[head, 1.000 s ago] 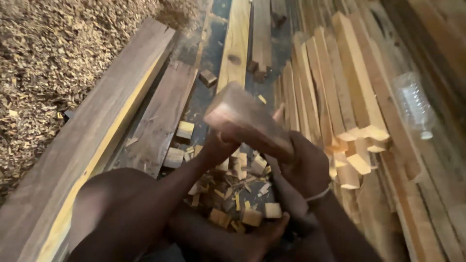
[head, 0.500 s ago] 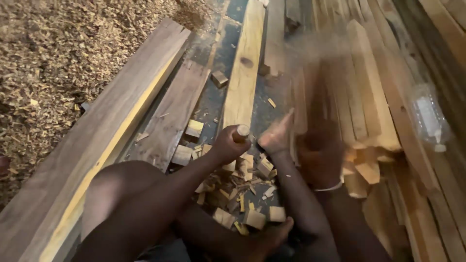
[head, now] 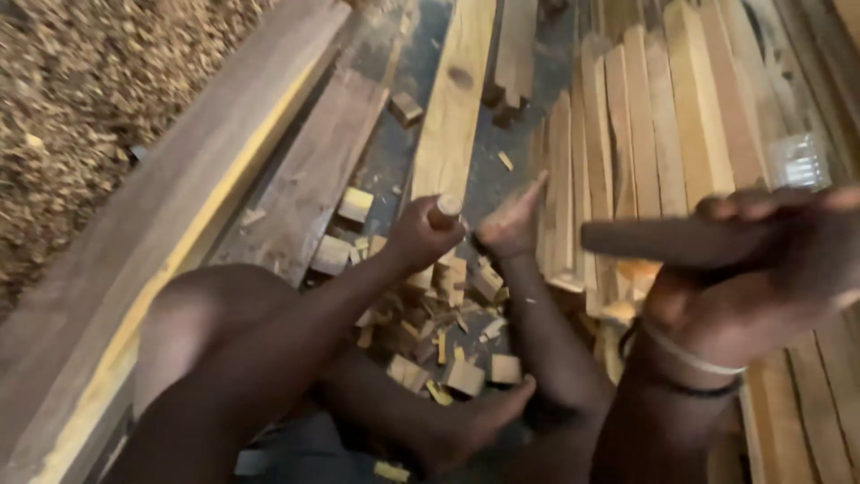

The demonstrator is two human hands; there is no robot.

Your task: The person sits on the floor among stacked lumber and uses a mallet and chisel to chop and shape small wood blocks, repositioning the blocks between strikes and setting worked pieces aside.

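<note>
My left hand (head: 414,240) is closed around a thin upright tool, and its pale round handle end (head: 446,207) sticks out above my fist. It stands over a heap of small wood offcuts (head: 448,332) between my legs. My right hand (head: 770,269) is raised at the right, close to the camera. It grips a dark wooden handle (head: 658,242) that points left; the far end of that tool is hidden. One bare foot (head: 515,224) rests just right of the left fist. The other foot (head: 475,421) lies below the offcuts.
A long dark plank (head: 179,224) and a shorter one (head: 313,170) lie at the left, beside sawdust (head: 81,108). A pale board (head: 457,99) runs up the middle. Stacked pale slats (head: 663,116) fill the right, with a clear plastic bottle (head: 795,159) on them.
My right hand, which held a wooden block-shaped head up in front of me, has swung through a blur and now sits raised at the right. The left fist stays on the upright tool.
</note>
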